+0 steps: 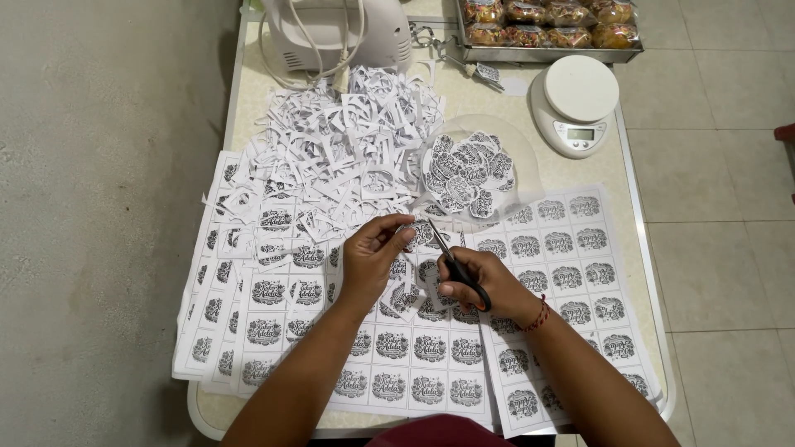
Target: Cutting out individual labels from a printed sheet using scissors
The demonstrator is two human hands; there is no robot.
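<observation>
Head cam: I see right hand (480,283) fingers closed thru scissors (454,263) handles; left hand (374,252) pinching a printed label piece (421,235) above uncut sheets (431,348).

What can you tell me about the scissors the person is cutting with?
The scissors are small, with thin silver-looking blades and dark handles. The right hand grips the handles, fingers through the loops. The blades point up and to the left, toward the left hand, which pinches a small paper piece at their tips. They are held above the printed sheets on the table.
</observation>
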